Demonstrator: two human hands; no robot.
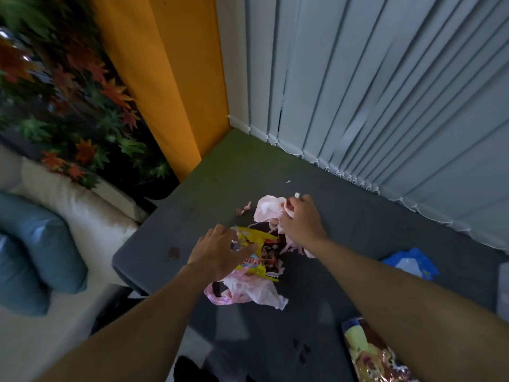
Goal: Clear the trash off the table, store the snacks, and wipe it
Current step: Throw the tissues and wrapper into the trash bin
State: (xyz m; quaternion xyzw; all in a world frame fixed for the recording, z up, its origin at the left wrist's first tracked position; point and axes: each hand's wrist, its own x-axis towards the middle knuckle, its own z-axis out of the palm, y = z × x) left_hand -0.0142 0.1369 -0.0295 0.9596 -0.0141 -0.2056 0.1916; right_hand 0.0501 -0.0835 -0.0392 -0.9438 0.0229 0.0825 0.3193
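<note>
The pink plastic bag (256, 292) lies crumpled at mid-table, with a yellow snack wrapper (259, 238) on top of it. My right hand (300, 219) grips the bag's far edge, fingers curled round the film. My left hand (220, 252) is at the wrapper's left edge, fingers spread fairly wide. Blur prevents telling whether they pinch it.

Surface: the table (192, 216) is dark grey and matte. A brown stain (173, 252) sits near its left edge, pink scraps (243, 209) lie just left of the bag, and a white scrap (297, 194) lies just beyond my right fingertips. A blue bag (410, 261) lies to the right, well apart from the pink one. A glossy snack packet (366, 354) lies at the near right, partly under my right forearm.

Room: pale vertical blinds (385, 92) behind the table, an orange panel (170, 78) at the corner, red and green foliage (68, 106) to the left, and a white sofa (68, 194) with a blue cushion (35, 252).

Writing: red lettering on the wrapper, too blurred to read.
</note>
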